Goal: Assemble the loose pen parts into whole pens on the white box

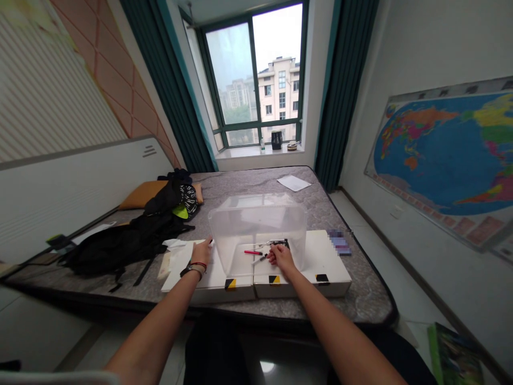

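Observation:
A clear plastic bin [230,219] lies on its side on white boxes, its open side toward me. My right hand [280,259] reaches into the opening, its fingers closed at the dark end of a grey-and-white pen [259,260]. Just beyond that pen lies a red pen [252,252]. A small black object [284,243] sits behind my right fingers, partly hidden by them. My left hand [201,253] is at the bin's left side above the white box [184,280], fingers drawn together; something small and pale shows by the fingertips, too small to name.
Both boxes rest near the front edge of a bare mattress [240,184]. A black backpack [128,240] and a tan cushion [142,195] lie to the left. White paper [294,183] lies at the back. A green-edged book [449,353] is at lower right.

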The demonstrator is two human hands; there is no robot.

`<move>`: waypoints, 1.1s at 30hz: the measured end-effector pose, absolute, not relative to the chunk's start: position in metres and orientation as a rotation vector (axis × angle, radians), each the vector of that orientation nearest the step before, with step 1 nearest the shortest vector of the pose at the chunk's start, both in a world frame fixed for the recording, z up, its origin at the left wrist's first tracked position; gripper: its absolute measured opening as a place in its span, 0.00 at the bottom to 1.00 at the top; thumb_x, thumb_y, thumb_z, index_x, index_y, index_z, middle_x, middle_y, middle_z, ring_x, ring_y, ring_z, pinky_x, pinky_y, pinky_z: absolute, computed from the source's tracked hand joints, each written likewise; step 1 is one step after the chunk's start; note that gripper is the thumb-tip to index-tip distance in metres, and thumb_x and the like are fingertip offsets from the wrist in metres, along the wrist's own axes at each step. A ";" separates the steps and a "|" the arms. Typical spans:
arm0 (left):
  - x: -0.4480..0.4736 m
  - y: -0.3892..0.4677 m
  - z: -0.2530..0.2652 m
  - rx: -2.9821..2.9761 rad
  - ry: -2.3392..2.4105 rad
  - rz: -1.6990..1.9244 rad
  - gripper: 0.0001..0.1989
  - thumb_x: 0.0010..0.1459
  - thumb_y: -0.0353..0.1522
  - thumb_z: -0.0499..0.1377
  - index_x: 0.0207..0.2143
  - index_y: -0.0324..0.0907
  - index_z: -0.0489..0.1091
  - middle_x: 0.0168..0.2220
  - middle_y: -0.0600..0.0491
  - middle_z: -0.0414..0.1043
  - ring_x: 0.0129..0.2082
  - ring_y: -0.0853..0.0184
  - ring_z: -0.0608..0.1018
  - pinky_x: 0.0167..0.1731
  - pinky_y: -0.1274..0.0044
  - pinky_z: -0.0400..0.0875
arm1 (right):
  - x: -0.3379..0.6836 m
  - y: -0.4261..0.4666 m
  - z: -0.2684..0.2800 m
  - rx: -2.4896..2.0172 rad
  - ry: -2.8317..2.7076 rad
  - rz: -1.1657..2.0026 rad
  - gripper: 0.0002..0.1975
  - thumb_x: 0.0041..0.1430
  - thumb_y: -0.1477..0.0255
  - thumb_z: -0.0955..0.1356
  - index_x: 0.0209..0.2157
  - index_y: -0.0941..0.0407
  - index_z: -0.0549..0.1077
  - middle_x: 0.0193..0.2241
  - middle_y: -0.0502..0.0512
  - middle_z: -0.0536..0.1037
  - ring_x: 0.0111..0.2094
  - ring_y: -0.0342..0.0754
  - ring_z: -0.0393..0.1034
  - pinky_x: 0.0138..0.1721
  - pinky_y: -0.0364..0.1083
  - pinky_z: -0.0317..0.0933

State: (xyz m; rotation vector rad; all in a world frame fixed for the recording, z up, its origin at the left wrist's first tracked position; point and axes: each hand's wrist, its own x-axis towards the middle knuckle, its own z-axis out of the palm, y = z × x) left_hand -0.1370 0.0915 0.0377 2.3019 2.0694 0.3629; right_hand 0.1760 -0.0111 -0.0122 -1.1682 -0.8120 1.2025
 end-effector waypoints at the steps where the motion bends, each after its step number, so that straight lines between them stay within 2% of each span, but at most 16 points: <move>1: -0.136 0.090 0.036 2.295 2.116 0.342 0.19 0.57 0.27 0.51 0.50 0.43 0.68 0.44 0.43 0.75 0.46 0.58 0.74 0.52 0.65 0.57 | 0.176 -0.011 -0.012 -1.170 -0.813 1.202 0.19 0.50 0.54 0.67 0.25 0.58 0.67 0.18 0.54 0.75 0.15 0.41 0.66 0.16 0.38 0.60; 5: -0.138 0.088 0.027 2.262 2.271 0.334 0.18 0.59 0.29 0.49 0.50 0.46 0.68 0.49 0.46 0.72 0.57 0.55 0.65 0.56 0.52 0.43 | 0.176 -0.012 -0.011 -1.164 -0.815 1.182 0.19 0.50 0.55 0.67 0.25 0.58 0.67 0.17 0.53 0.75 0.15 0.41 0.66 0.15 0.38 0.60; 9: -0.141 0.086 0.021 2.284 2.251 0.405 0.18 0.59 0.32 0.50 0.52 0.45 0.66 0.50 0.46 0.71 0.63 0.51 0.53 0.56 0.49 0.40 | 0.175 -0.013 -0.007 -1.158 -0.805 1.188 0.18 0.50 0.56 0.67 0.24 0.59 0.67 0.17 0.53 0.74 0.14 0.40 0.65 0.14 0.38 0.59; 13: -0.134 0.075 0.035 2.261 2.139 0.677 0.25 0.55 0.33 0.55 0.56 0.40 0.60 0.58 0.41 0.61 0.62 0.47 0.51 0.56 0.49 0.44 | 0.175 -0.014 -0.004 -1.147 -0.764 1.226 0.18 0.50 0.56 0.67 0.24 0.59 0.67 0.18 0.54 0.75 0.15 0.40 0.66 0.14 0.37 0.59; 17: -0.113 0.036 0.069 2.153 1.933 1.329 0.29 0.56 0.32 0.55 0.59 0.39 0.51 0.58 0.41 0.57 0.60 0.57 0.59 0.57 0.63 0.55 | 0.176 -0.013 -0.005 -1.135 -0.741 1.259 0.18 0.50 0.57 0.68 0.24 0.58 0.67 0.18 0.54 0.76 0.15 0.40 0.66 0.15 0.37 0.58; 19: -0.098 0.004 0.085 2.011 1.883 1.652 0.31 0.57 0.32 0.54 0.61 0.41 0.47 0.59 0.42 0.54 0.60 0.58 0.59 0.57 0.64 0.57 | 0.176 -0.012 -0.005 -1.128 -0.734 1.262 0.18 0.50 0.57 0.68 0.24 0.58 0.67 0.18 0.54 0.76 0.15 0.40 0.66 0.15 0.37 0.59; 21: -0.082 -0.030 0.092 2.022 1.748 1.766 0.33 0.56 0.30 0.55 0.61 0.42 0.45 0.61 0.42 0.51 0.60 0.57 0.58 0.57 0.62 0.57 | 0.176 -0.012 -0.006 -1.127 -0.733 1.259 0.17 0.50 0.57 0.68 0.24 0.58 0.67 0.18 0.53 0.76 0.15 0.40 0.66 0.16 0.37 0.60; 23: -0.063 -0.057 0.090 2.230 1.481 1.640 0.31 0.54 0.29 0.56 0.59 0.44 0.49 0.58 0.43 0.57 0.58 0.56 0.62 0.55 0.61 0.59 | 0.176 -0.012 -0.006 -1.128 -0.737 1.255 0.17 0.51 0.58 0.67 0.24 0.59 0.67 0.18 0.53 0.75 0.15 0.40 0.66 0.15 0.37 0.60; 25: -0.043 -0.071 0.081 2.497 1.118 1.254 0.22 0.56 0.28 0.54 0.54 0.46 0.59 0.51 0.46 0.65 0.53 0.58 0.68 0.53 0.64 0.63 | 0.175 -0.013 -0.005 -1.142 -0.739 1.244 0.17 0.51 0.58 0.67 0.24 0.59 0.67 0.17 0.53 0.75 0.15 0.40 0.65 0.15 0.37 0.59; 27: -0.024 -0.070 0.068 2.583 0.938 0.942 0.18 0.58 0.26 0.51 0.50 0.45 0.64 0.46 0.47 0.68 0.48 0.61 0.71 0.50 0.68 0.66 | 0.175 -0.014 -0.004 -1.157 -0.741 1.231 0.17 0.51 0.58 0.68 0.25 0.59 0.67 0.17 0.53 0.75 0.14 0.39 0.65 0.15 0.37 0.59; 33: -0.002 -0.018 0.036 2.607 1.183 0.900 0.23 0.52 0.19 0.49 0.48 0.43 0.68 0.46 0.46 0.68 0.48 0.62 0.69 0.49 0.68 0.66 | 0.175 -0.015 -0.005 -1.150 -0.762 1.219 0.19 0.49 0.56 0.68 0.26 0.59 0.67 0.18 0.54 0.75 0.15 0.40 0.66 0.16 0.38 0.59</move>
